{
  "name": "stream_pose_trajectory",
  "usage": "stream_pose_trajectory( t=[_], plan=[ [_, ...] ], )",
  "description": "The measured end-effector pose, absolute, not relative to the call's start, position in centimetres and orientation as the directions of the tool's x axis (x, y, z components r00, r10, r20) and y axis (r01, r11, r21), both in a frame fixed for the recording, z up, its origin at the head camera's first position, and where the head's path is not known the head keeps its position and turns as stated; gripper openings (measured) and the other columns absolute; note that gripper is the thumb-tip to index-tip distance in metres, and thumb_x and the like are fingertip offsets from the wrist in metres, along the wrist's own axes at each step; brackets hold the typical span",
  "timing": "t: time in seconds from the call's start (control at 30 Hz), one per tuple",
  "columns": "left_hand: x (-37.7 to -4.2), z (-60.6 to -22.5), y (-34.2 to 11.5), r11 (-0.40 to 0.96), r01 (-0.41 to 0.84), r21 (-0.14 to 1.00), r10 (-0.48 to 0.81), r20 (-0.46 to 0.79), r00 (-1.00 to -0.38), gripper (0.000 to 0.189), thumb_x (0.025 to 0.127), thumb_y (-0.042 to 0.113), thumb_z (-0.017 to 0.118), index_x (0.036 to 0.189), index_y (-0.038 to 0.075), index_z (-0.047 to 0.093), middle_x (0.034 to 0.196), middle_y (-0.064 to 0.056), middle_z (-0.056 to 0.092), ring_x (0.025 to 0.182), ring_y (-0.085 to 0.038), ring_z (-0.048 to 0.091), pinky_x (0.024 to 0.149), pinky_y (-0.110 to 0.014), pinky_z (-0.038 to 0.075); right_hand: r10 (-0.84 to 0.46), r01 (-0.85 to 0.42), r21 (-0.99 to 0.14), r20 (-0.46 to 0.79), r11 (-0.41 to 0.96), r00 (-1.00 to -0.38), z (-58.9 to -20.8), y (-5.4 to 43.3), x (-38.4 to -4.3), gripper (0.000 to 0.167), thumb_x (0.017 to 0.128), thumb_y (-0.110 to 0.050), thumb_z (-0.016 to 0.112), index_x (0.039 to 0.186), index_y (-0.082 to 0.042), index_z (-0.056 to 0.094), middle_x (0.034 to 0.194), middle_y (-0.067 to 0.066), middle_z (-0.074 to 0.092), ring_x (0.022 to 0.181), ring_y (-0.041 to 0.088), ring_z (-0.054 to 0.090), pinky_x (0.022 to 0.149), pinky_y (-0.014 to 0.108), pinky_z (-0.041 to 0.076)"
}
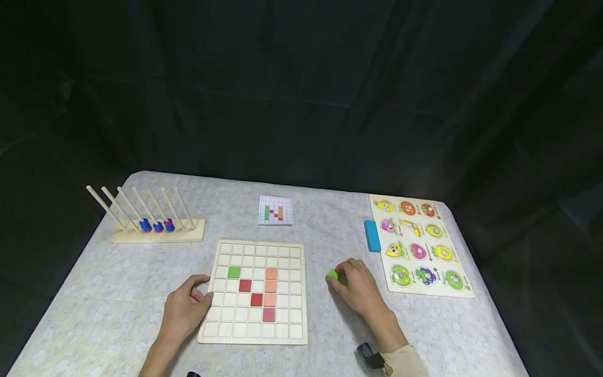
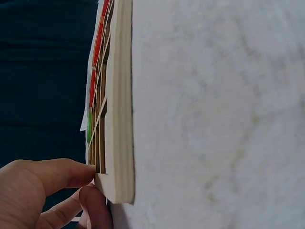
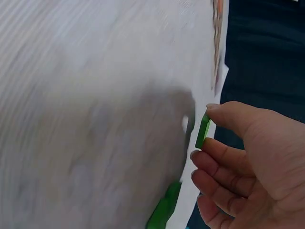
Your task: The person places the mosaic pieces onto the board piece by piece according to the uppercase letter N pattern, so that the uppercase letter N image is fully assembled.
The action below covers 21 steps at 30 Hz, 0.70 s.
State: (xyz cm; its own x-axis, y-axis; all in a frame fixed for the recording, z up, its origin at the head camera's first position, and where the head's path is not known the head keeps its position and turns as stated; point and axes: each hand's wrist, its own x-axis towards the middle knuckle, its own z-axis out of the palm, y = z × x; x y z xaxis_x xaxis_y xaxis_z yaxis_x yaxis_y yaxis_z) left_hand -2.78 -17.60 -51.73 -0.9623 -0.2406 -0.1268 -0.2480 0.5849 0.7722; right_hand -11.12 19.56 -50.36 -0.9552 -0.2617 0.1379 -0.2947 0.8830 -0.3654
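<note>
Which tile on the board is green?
The green tile in the third row from the top of the board, second square from the left. It's the only green one there; the others are red tiles and peach tiles.

The worktop is showing a pale, flower-patterned surface. A square grid board is lying flat near its front. A peg rack is standing towards the far left, and a small printed card is lying beyond the grid board. On the right, a fruit puzzle board is lying with a blue block resting just beside its left edge.
</note>
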Motion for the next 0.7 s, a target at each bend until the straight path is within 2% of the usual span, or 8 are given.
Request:
stream_pose_trajectory(
  t=[0.33,0.53,0.7],
  plan=[
    [-2.8,-51.8,-17.5,0.587,-0.251,0.77,-0.238,-0.133,-0.962,0.037,0.088,0.01,0.07,0.125,0.003,0.065,0.074,-0.005,0.064,0.058,-0.008,0.055,0.052,-0.021,0.042,-0.342,-0.351,-0.458,0.105,0.817,-0.934,-49.4,15.2,-10.7,0.024,0.088,-0.026,0.078,0.099,-0.005,0.073,0.089,0.0,0.069,0.084,0.012,0.058,0.074,0.031,0.051],
    [-2.8,-51.7,-17.6,0.587,-0.251,0.77,-0.242,-0.13,-0.962,0.037,0.089,0.01,0.07,0.125,0.003,0.065,0.074,-0.006,0.064,0.058,-0.009,0.055,0.052,-0.021,0.042,-0.469,-0.468,-0.458,0.119,0.756,-0.875,-49.2,11.5,-10.8,0.023,0.091,-0.027,0.075,0.098,-0.006,0.073,0.088,0.0,0.068,0.083,0.012,0.056,0.071,0.027,0.049],
    [-2.8,-51.7,-17.5,0.583,-0.255,0.772,-0.24,-0.136,-0.961,0.037,0.089,0.01,0.07,0.125,0.004,0.065,0.075,-0.006,0.064,0.058,-0.009,0.055,0.051,-0.022,0.042,-0.565,-0.548,-0.437,0.104,0.713,-0.818,-49.3,8.5,-10.6,0.024,0.093,-0.03,0.072,0.101,-0.007,0.073,0.094,0.0,0.07,0.088,0.014,0.059,0.078,0.028,0.051]
  ],
)
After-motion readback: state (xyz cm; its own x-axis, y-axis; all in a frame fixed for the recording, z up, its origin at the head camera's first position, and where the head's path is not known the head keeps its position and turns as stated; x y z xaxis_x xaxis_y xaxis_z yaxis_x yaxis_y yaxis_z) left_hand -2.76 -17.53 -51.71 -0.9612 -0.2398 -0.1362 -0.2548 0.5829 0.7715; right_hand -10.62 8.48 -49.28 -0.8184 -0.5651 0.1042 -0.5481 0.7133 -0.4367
